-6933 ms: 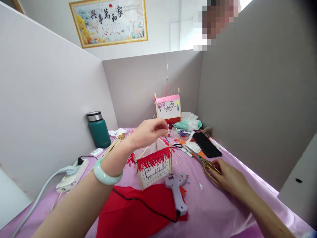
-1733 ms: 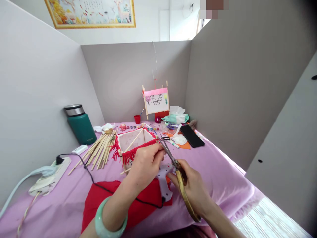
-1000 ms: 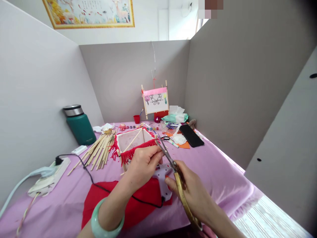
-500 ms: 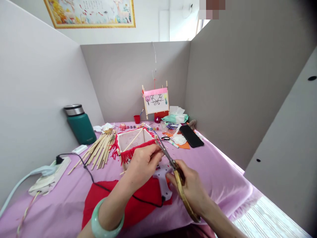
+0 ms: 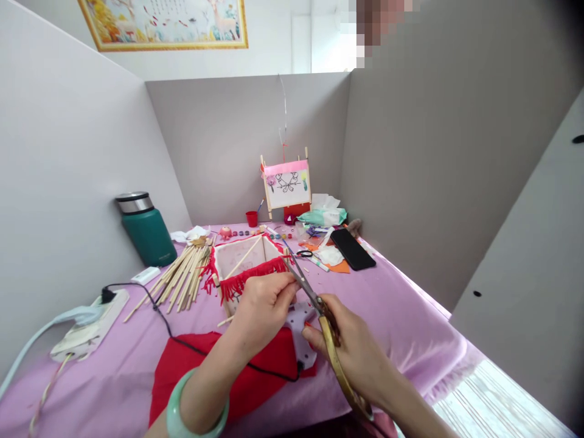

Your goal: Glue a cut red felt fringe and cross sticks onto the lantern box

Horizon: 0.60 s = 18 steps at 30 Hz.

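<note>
Here, at the grip: left hand (image 5: 263, 316) closed on the near corner of a wooden-stick lantern frame (image 5: 239, 258), fingers pressed together, red fringe (image 5: 235, 287) just beyond the knuckles. Right hand (image 5: 349, 359) clamped around gold-handled scissors (image 5: 335, 359), the blades (image 5: 301, 283) too thin in view to tell apart or together, tips reaching up just beside the frame's corner. Directly under both hands, a lilac hot glue gun (image 5: 301, 334) lying on red felt (image 5: 205, 365), a black cord (image 5: 219, 356) running across the felt. Left of the grip, a loose pile of wooden sticks (image 5: 180, 277), and farther off a green steel-topped flask (image 5: 143, 230). Well beyond the frame, an upright paper panel on sticks (image 5: 287, 185). Ahead and to the right, a black phone (image 5: 352, 249) on the pink tablecloth (image 5: 401, 340). Around the left wrist, a pale jade bangle (image 5: 196, 407).
</note>
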Motion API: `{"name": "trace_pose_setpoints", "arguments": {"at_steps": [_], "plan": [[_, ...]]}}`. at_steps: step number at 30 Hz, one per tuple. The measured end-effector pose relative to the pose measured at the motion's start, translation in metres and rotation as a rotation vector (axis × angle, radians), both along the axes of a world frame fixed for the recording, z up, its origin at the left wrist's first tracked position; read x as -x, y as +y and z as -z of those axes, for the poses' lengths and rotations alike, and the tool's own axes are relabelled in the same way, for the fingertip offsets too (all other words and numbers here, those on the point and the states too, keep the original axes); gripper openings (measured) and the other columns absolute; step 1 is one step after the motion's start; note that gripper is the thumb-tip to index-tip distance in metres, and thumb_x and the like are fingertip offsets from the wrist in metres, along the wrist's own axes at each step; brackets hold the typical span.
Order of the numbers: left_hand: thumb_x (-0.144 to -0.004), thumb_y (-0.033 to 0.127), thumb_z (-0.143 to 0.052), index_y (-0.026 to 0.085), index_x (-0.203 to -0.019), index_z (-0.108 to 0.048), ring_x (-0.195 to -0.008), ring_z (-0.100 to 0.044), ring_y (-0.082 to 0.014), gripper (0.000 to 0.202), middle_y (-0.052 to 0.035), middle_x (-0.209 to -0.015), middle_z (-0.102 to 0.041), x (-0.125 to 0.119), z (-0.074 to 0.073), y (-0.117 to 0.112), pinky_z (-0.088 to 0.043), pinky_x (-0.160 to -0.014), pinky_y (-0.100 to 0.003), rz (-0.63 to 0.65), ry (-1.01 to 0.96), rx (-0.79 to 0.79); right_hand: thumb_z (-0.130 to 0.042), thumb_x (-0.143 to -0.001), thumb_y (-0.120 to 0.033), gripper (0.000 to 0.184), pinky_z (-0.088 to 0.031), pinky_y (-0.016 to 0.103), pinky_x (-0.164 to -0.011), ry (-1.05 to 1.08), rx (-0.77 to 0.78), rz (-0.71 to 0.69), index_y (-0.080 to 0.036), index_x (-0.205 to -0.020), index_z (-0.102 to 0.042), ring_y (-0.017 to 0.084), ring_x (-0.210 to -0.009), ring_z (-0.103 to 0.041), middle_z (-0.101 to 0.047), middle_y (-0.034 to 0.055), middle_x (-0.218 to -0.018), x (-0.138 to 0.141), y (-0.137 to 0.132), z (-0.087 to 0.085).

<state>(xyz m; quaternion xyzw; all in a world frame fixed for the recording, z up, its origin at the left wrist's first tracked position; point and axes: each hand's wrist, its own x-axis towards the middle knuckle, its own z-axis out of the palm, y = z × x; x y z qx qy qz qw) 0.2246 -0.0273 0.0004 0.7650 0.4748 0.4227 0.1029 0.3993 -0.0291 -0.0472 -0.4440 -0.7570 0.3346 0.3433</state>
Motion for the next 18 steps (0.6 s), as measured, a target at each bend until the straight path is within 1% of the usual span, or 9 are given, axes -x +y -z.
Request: {"name": "trace_pose_setpoints", "arguments": {"at_steps": [4, 7, 13, 18], "plan": [[-0.087, 0.016, -0.046, 0.016, -0.063, -0.057, -0.054, -0.054, -0.0092, 0.026, 0.0007, -0.058, -0.059, -0.001, 0.000, 0.000, -0.038, -0.053, -0.019, 0.039, -0.021, 0.010, -0.061, -0.081, -0.043, 0.033, -0.038, 0.023, -0.060, -0.013, 0.031, -0.008, -0.022, -0.103, -0.050, 0.012, -0.064, -0.052, -0.058, -0.0027, -0.074, 0.000, -0.004, -0.003], [-0.087, 0.016, -0.047, 0.015, -0.062, -0.056, -0.054, -0.054, -0.0086, 0.027, 0.0012, -0.057, -0.059, 0.000, 0.000, 0.001, -0.038, -0.054, -0.018, 0.044, -0.040, 0.033, -0.059, -0.082, -0.042, 0.029, -0.037, 0.023, -0.058, -0.009, 0.032, -0.001, -0.022, -0.102, -0.049, 0.012, -0.061, -0.050, -0.056, -0.0039, -0.071, 0.001, -0.003, 0.000], [-0.088, 0.018, -0.048, 0.015, -0.064, -0.058, -0.053, -0.052, -0.0075, 0.027, 0.0019, -0.057, -0.058, 0.003, -0.002, 0.001, -0.037, -0.053, -0.017, 0.020, -0.059, 0.039, -0.054, -0.085, -0.041, 0.023, -0.036, 0.022, -0.056, 0.026, -0.065, 0.027, -0.021, -0.094, -0.048, 0.011, -0.057, -0.045, -0.052, -0.0041, -0.066, 0.004, 0.005, 0.014], [-0.088, 0.018, -0.048, 0.015, -0.071, -0.062, -0.059, -0.055, -0.0086, 0.022, 0.0015, -0.064, -0.062, 0.004, -0.002, 0.002, -0.039, -0.058, -0.018, 0.003, -0.056, 0.066, -0.054, -0.085, -0.039, 0.022, -0.038, 0.022, -0.058, 0.024, -0.109, 0.050, -0.020, -0.096, -0.049, 0.011, -0.059, -0.047, -0.055, -0.0025, -0.071, 0.005, 0.009, 0.019]]}}
